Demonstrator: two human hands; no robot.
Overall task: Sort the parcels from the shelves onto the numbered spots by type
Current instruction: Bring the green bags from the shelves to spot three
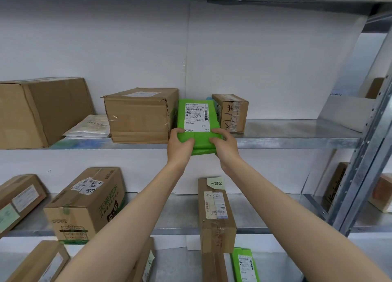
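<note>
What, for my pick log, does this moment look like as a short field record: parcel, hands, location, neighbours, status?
parcel: green parcel, soft bag, white label facing up
hands: left hand and right hand grip its near corners, thumbs on top
location: upper shelf, near end overhanging the front edge
left neighbour: large cardboard box
right neighbour: small cardboard box with handwriting
status: parcel not yet off the shelf
</note>
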